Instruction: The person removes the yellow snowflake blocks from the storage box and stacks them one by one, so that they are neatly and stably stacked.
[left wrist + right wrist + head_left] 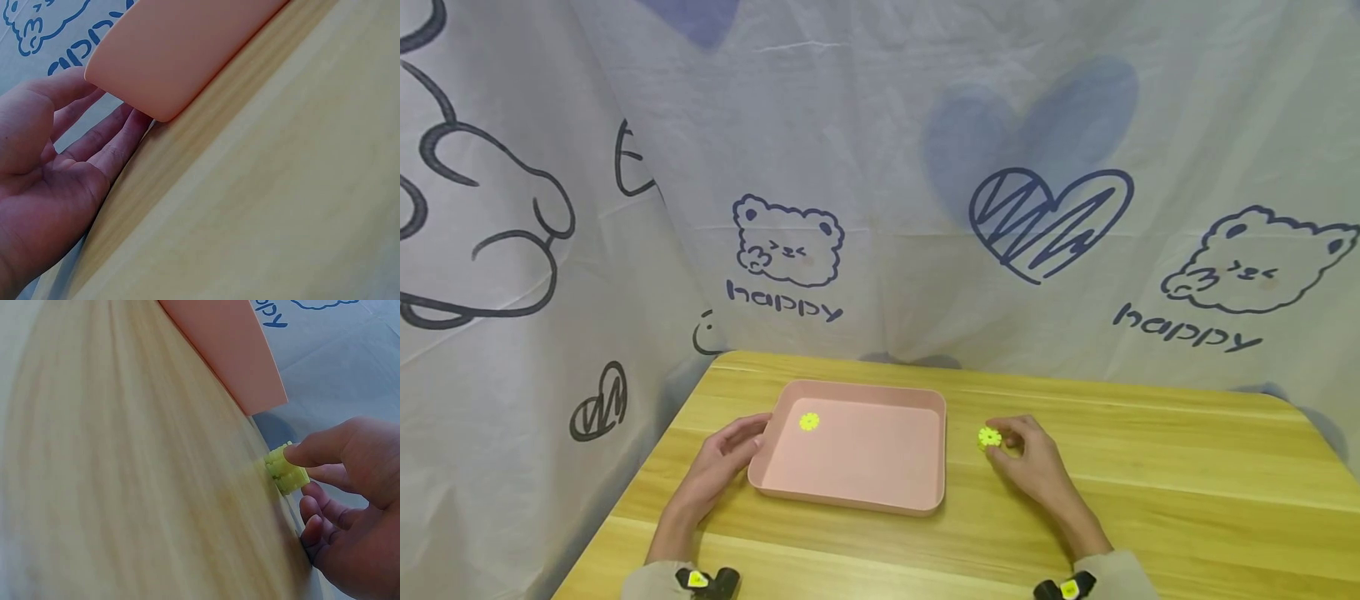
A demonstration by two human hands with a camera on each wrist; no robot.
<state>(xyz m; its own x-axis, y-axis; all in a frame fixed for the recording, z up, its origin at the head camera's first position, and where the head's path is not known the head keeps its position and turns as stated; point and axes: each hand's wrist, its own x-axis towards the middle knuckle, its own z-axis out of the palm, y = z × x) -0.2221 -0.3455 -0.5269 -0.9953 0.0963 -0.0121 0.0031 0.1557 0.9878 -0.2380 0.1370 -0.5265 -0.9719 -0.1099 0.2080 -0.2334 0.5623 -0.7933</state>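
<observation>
A shallow pink tray (865, 454) lies on the wooden table, with one yellow-green flower-shaped disc (809, 422) inside near its far left corner. My left hand (721, 467) rests its fingers against the outer left wall of the tray. In the left wrist view the thumb is up by the tray's rim (169, 56), and the other fingers sit low along the wall. Right of the tray, my right hand (1028, 457) pinches a small stack of yellow-green flower-shaped discs (989, 437) between thumb and fingers. Its notched edges show in the right wrist view, close to the table.
The wooden table (1150, 483) spreads to the right of the tray and toward the front. Behind it and on the left hangs a white curtain (910, 275) printed with hearts and bears. Each sleeve carries a black wrist device (709, 582).
</observation>
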